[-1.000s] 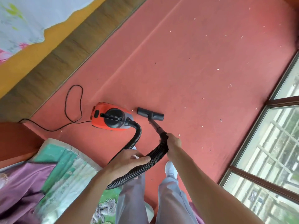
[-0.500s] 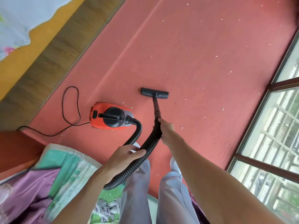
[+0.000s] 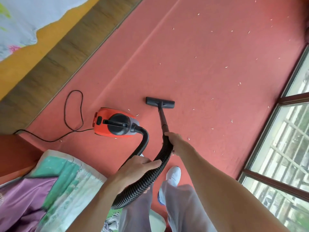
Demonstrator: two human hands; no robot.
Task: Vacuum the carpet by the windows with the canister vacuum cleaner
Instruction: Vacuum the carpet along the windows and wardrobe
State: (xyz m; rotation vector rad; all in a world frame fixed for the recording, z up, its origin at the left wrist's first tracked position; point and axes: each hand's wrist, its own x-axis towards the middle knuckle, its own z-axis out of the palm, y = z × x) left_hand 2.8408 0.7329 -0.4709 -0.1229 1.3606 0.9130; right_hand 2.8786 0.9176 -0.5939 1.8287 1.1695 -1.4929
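An orange and black canister vacuum (image 3: pixel 115 122) sits on the red carpet (image 3: pixel 209 64), left of centre. Its ribbed black hose (image 3: pixel 145 180) loops down from the canister and back up to a black wand (image 3: pixel 163 118). The flat black floor nozzle (image 3: pixel 160 102) lies on the carpet ahead of the wand. My right hand (image 3: pixel 175 142) grips the top of the hose where it joins the wand. My left hand (image 3: pixel 138 166) holds the low loop of the hose. Small white scraps (image 3: pixel 240 83) are scattered over the carpet toward the windows (image 3: pixel 284 148).
A black power cord (image 3: pixel 73 113) loops on the carpet left of the canister. A bed with green and purple covers (image 3: pixel 50 190) is at the lower left. A wooden strip (image 3: pixel 66 52) borders the carpet on the left. My feet in light shoes (image 3: pixel 173 175) stand below the hose.
My right hand has pushed the wand forward, so the nozzle now lies farther out on the carpet than a second ago. The canister has stayed in place.
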